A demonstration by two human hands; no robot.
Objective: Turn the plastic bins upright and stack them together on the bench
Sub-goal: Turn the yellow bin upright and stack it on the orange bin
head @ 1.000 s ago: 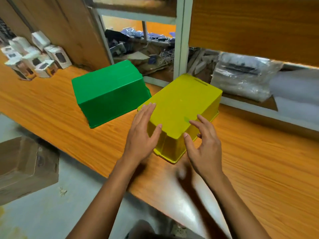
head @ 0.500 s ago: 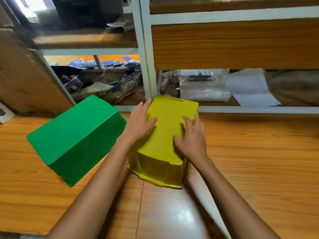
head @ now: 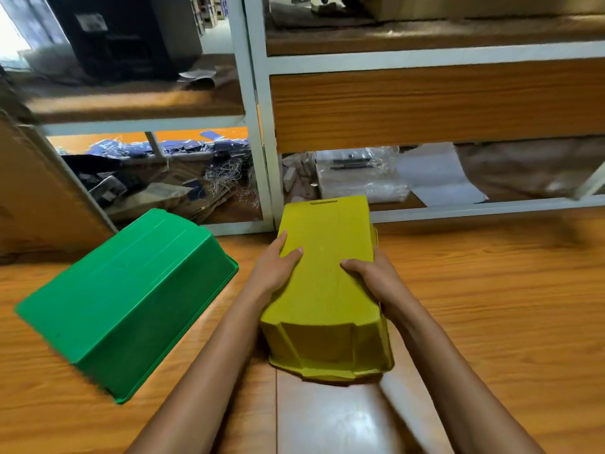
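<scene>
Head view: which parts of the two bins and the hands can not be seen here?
- yellow bin: inside hidden, it lies bottom up.
- green bin: inside hidden too, opening faces the bench.
- left hand, right hand: fingers on the bin's sides are hidden by its walls.
- Shelf items behind: blurred.

The bench lies open toward its right edge; the green bin crowds the left, shelf frame walls the back edge.

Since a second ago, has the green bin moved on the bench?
Cannot tell. The green bin sits lower-left in view now, but the camera swung; against the shelf post and yellow bin its place looks roughly unchanged, still upside down.
</scene>
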